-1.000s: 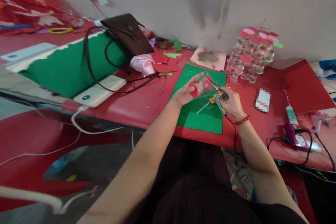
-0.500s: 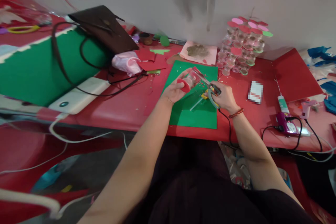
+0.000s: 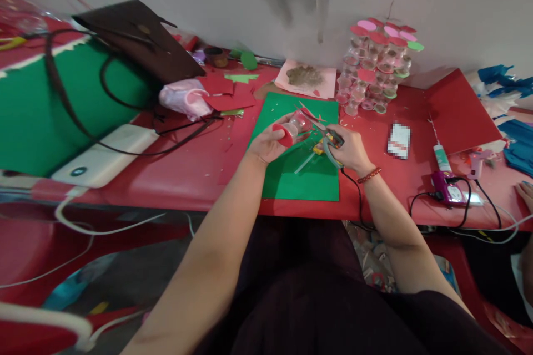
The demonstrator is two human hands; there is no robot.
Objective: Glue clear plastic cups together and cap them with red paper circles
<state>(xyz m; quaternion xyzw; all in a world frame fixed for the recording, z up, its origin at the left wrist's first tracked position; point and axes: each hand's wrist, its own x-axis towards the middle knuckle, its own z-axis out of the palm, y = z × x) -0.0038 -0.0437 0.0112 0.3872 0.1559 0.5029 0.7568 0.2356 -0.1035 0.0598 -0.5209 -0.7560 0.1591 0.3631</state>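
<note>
My left hand (image 3: 268, 143) is closed around a small clear plastic piece (image 3: 292, 126), narrow in the middle, with a red paper disc (image 3: 283, 135) on its near end and red paper at its far end. In my right hand (image 3: 348, 148) is a pair of scissors (image 3: 328, 138) with dark and grey handles, its blades parted at the red paper of the far end. Below both hands lies a green sheet (image 3: 300, 186). On it, partly hidden by the scissors, is a yellow tool (image 3: 320, 147) with a clear stick (image 3: 305, 163) extending from it.
A stack of clear plastic cups with coloured discs (image 3: 370, 66) stands at the back right. Nearby are a phone (image 3: 398, 140), a purple power socket (image 3: 452, 191) and a pink glue gun (image 3: 477, 163). Leftward lie a brown bag (image 3: 137, 39) and a white power strip (image 3: 106, 155). Another person's hand (image 3: 525, 194) shows far right.
The view has shifted, so the table's things sit further left. The scissor blades have parted, and a strip of red paper now sticks out beside them. Another person's hand has come in at right.
</note>
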